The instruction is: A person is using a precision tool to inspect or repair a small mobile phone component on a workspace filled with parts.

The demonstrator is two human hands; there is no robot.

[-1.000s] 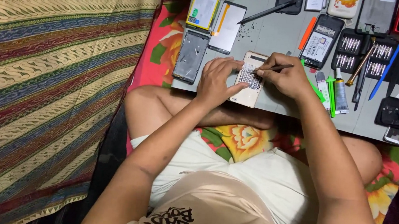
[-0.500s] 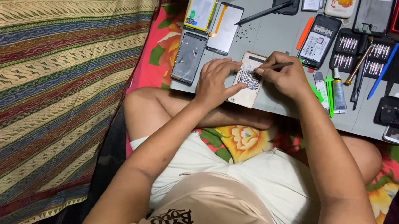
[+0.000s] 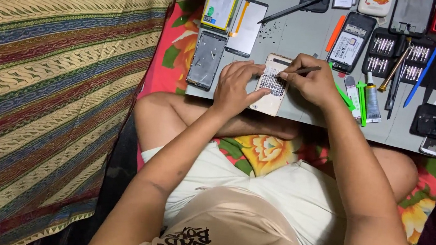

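Item: opened phone (image 3: 271, 85), pale, on the grey tabletop (image 3: 301, 34) between both hands, long axis running away from the body. Left hand (image 3: 234, 87) flat on its near edge; right hand (image 3: 315, 83) pinching a thin dark tool (image 3: 304, 70) over it. Beyond the left hand: yellow-framed battery (image 3: 219, 8). Right of the right hand: green pry tools (image 3: 360, 96).

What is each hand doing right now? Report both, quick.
Left hand: open, fingers pressed flat on the opened phone.
Right hand: closed around a thin dark tool, tip at the phone.
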